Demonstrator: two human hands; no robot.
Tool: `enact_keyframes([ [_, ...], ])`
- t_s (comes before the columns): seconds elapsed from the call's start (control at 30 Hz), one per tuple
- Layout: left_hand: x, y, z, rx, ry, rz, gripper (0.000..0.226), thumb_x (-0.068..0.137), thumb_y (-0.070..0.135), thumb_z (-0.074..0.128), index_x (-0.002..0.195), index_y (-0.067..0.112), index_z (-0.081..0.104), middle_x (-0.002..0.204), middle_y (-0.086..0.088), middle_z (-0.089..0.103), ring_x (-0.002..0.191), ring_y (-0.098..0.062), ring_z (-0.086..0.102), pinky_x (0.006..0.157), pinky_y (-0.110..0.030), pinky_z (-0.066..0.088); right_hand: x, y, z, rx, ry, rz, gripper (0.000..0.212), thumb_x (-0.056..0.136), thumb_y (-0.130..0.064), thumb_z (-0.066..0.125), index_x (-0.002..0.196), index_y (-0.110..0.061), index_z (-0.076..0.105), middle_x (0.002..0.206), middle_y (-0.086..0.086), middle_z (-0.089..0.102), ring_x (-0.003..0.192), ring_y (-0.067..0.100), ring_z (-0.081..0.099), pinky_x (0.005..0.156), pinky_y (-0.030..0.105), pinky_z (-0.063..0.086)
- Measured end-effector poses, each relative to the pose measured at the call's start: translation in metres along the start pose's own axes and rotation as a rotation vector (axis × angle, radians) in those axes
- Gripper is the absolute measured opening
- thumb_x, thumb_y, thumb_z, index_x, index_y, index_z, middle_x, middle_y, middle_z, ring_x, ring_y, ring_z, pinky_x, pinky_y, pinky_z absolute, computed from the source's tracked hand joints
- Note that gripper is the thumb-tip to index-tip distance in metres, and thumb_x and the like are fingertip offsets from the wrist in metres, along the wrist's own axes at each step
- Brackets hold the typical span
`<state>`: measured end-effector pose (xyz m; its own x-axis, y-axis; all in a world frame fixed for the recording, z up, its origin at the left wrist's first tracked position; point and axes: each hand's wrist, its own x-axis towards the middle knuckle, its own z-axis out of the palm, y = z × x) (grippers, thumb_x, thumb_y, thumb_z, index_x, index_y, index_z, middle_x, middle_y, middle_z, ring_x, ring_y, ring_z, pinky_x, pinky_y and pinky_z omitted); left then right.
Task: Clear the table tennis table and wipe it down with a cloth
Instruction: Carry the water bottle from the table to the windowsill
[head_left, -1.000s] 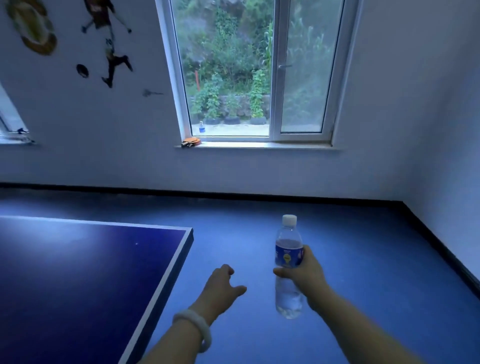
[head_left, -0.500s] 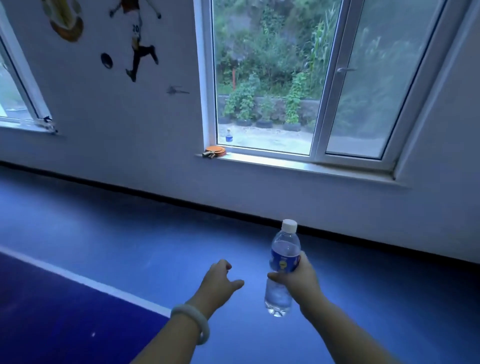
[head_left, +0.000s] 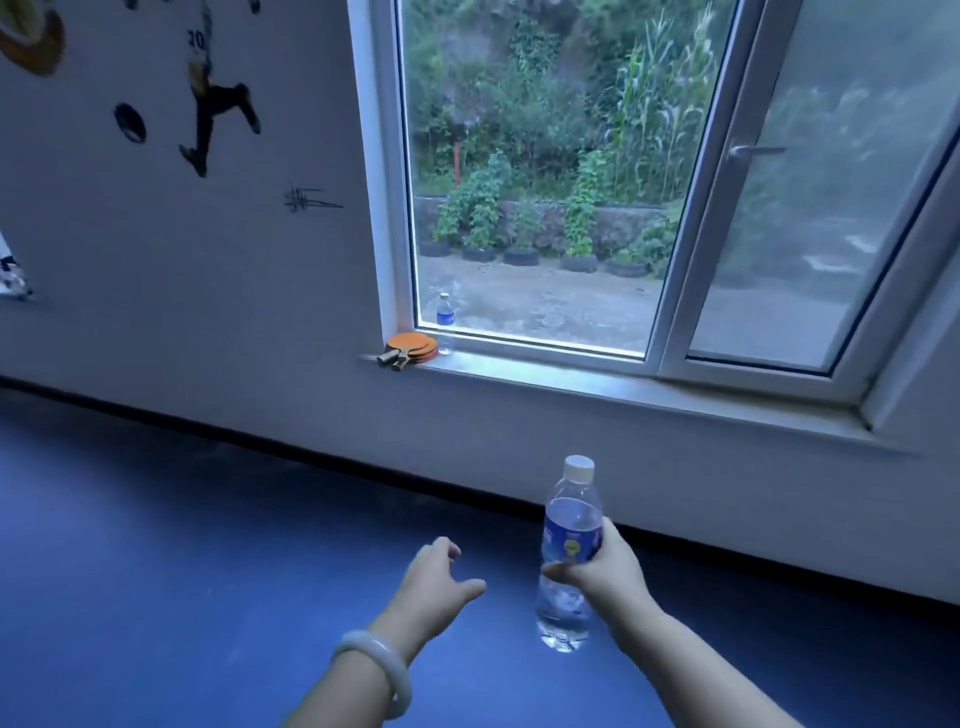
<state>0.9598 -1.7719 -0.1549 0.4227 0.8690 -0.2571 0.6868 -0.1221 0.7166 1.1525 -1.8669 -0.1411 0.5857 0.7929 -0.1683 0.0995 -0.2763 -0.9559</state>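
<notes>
Now nearer the windowsill (head_left: 597, 382) than before, blue surface gone from view, right hand (head_left: 602, 574) fingers wrapped around upright water bottle (head_left: 569, 551) at 5 o'clock, left hand (head_left: 434, 584) fingers loosely spread, empty.

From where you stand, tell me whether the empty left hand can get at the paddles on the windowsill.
Probably not yet. The left hand is free, but the paddles lie well beyond it on the windowsill, across open floor.

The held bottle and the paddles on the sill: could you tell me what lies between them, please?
In the head view, only bare blue floor and wall separate the held bottle from the paddles.
</notes>
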Motion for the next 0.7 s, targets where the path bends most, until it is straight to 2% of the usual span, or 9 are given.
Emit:
enact_keyframes([
  [0.13,0.104,0.014,-0.017,-0.001,0.022,-0.041,0.048,0.088,0.037,0.064,0.128,0.020,0.045,0.128,0.005,0.043,0.107,-0.010,0.047,0.072,-0.017,0.039,0.120,-0.018,0.018,0.026,-0.057,-0.003,0.055,0.054,-0.005,0.087,0.099,-0.019,0.060,0.090,0.001,0.072,0.088,0.023,0.069,0.085,0.042,0.056],
  [0.3,0.213,0.023,-0.049,-0.021,0.059,-0.118,0.046,0.089,0.037,0.063,0.128,0.021,0.044,0.126,0.006,0.041,0.107,-0.011,0.049,0.079,-0.022,0.047,0.255,-0.055,0.052,0.030,-0.110,-0.011,0.054,0.057,0.000,0.086,0.101,-0.018,0.060,0.093,0.004,0.072,0.091,0.025,0.068,0.089,0.046,0.054],
  [0.5,0.338,0.016,-0.086,-0.018,0.071,-0.183,0.050,0.088,0.039,0.064,0.130,0.021,0.045,0.126,0.005,0.042,0.104,-0.011,0.050,0.065,-0.015,0.041,0.381,-0.083,0.110,0.032,-0.136,-0.011,0.055,0.059,-0.005,0.087,0.102,-0.021,0.058,0.095,0.000,0.071,0.090,0.021,0.067,0.086,0.040,0.054],
  [0.6,0.418,0.012,-0.105,-0.004,0.051,-0.175,0.050,0.087,0.039,0.066,0.128,0.020,0.045,0.127,0.003,0.044,0.103,-0.010,0.049,0.077,-0.018,0.040,0.449,-0.091,0.141,0.047,-0.136,-0.008,0.056,0.057,-0.004,0.088,0.102,-0.023,0.059,0.093,-0.001,0.072,0.088,0.019,0.069,0.082,0.036,0.054],
  [0.7,0.501,0.009,-0.128,-0.010,0.026,-0.152,0.052,0.086,0.040,0.067,0.129,0.019,0.045,0.126,0.002,0.044,0.103,-0.011,0.050,0.081,-0.018,0.038,0.517,-0.101,0.172,0.061,-0.103,0.013,0.058,0.058,-0.001,0.087,0.104,-0.024,0.059,0.094,0.001,0.072,0.088,0.021,0.069,0.085,0.042,0.056],
])
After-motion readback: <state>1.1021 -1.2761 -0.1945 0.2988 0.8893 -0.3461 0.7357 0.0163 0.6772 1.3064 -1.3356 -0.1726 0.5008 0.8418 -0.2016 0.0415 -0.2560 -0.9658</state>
